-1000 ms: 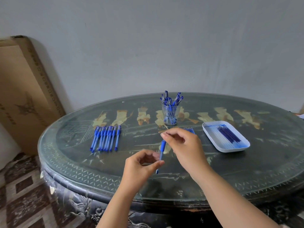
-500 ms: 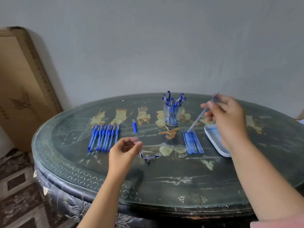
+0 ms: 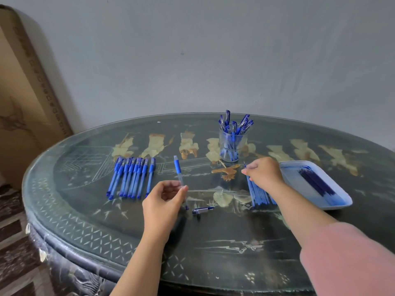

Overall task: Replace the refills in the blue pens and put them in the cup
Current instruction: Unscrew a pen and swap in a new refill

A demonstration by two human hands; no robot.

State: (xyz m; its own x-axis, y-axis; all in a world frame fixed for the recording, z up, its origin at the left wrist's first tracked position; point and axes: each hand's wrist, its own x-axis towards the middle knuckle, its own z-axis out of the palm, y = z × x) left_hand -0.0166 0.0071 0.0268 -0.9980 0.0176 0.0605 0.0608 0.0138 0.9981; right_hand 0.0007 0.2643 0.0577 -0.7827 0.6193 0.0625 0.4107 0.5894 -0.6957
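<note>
The cup (image 3: 232, 150) sits toward the back of the desk (image 3: 213, 242). It's see-through and stuffed with capped blue standing pens (image 3: 233, 124) leaning every which way.

Left of the cup and a bit nearer the person, there's a pen row (image 3: 132, 176) lying flat, all side by side and touching or nearly so, caps at the near end.

The left hand (image 3: 162, 204) is in front of the cup and slightly left. Its thumb and fingertips are pinched on the clear lower part of one pen (image 3: 177, 167), which has no cap on. The blue grip end points up and away toward the cup's left side. Can't tell if the bottom end touches the desk or not.

A loose cap (image 3: 203, 210) lies flat on the desk, in front of the cup and just right of the left hand.

The right hand (image 3: 265, 174) is just in front of the cup and a little right, over the far end of a refill row (image 3: 259, 196). Its thumb and forefinger are closed on a single refill (image 3: 244, 165). The thin dark tip pokes out past the fingers and the rest is hidden under the hand. There's a pink sleeve (image 3: 350, 263) on that arm.

Right of the cup is a white tray (image 3: 297, 189) with a bunch of dark refills (image 3: 316, 180) lying in it. Way off to the cup's left, a cardboard box (image 3: 25, 103) leans on the wall.
</note>
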